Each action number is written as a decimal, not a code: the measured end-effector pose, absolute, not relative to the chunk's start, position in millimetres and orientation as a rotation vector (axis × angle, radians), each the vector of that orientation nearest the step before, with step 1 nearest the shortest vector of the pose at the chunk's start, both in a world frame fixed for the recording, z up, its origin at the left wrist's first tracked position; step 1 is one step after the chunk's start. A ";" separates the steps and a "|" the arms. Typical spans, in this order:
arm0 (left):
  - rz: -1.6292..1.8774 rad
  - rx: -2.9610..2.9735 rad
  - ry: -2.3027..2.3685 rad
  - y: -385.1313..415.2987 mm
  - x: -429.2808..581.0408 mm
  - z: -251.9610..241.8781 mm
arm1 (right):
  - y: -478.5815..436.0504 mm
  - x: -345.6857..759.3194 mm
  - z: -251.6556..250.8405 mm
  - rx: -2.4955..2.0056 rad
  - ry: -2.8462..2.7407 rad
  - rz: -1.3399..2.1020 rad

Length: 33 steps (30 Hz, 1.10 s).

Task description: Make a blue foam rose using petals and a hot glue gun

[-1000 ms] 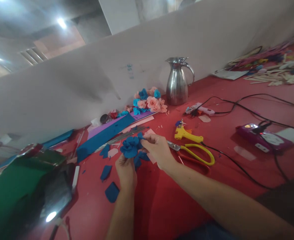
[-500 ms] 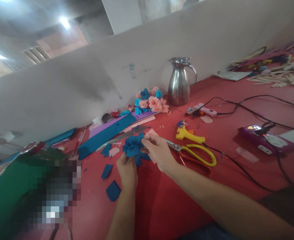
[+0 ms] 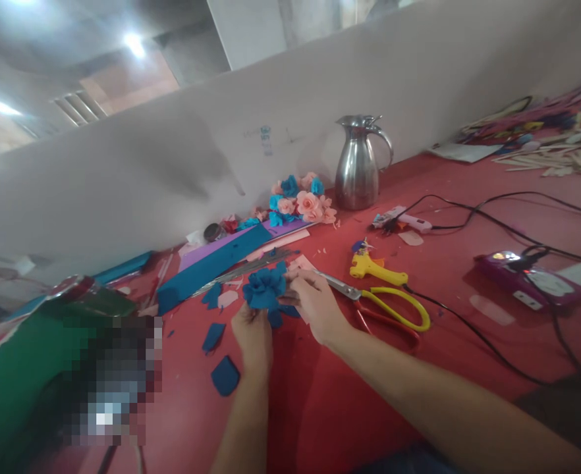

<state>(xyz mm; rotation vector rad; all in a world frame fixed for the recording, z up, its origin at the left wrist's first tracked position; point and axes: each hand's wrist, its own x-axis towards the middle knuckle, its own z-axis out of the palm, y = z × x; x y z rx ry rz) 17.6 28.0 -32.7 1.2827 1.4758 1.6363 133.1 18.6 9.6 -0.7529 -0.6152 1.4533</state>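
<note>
A blue paper flower [image 3: 265, 289] with layered petals is held over the red table. My left hand [image 3: 251, 332] pinches it from below, the fingers closed round its base, which is hidden. At the flower's right edge, the bent fingers of my right hand [image 3: 317, 306] close on an outer petal; the exact contact is hard to see. Loose blue petals [image 3: 214, 337] lie to the left of my left hand, and another blue petal piece [image 3: 225, 376] lies nearer me. Scissors [image 3: 394, 309] with yellow and red handles lie just right of my right hand.
Behind are a blue paper strip [image 3: 211, 266], a heap of pink and blue paper flowers [image 3: 306, 203] and a steel jug [image 3: 357, 164]. To the right lie a yellow glue gun [image 3: 377, 268], a pink glue gun [image 3: 409, 220], cables and a purple power strip [image 3: 532, 280].
My right hand's fingers have shifted slightly on the flower's right edge, and the petals there sit a little differently. The whole view has moved slightly; my left hand keeps its hold.
</note>
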 end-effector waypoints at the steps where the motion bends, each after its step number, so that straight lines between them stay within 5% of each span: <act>1: 1.627 1.302 1.501 28.0 17.1 -32.5 | 18.8 132.7 9.3 -0.736 -0.608 1.474; 17: 1.588 1.467 1.678 21.1 15.2 -23.0 | 19.3 131.4 2.8 -0.776 -0.757 1.437; 33: 1.397 0.628 1.012 24.9 22.4 -13.1 | 25.1 133.0 -5.8 -0.864 -0.760 1.416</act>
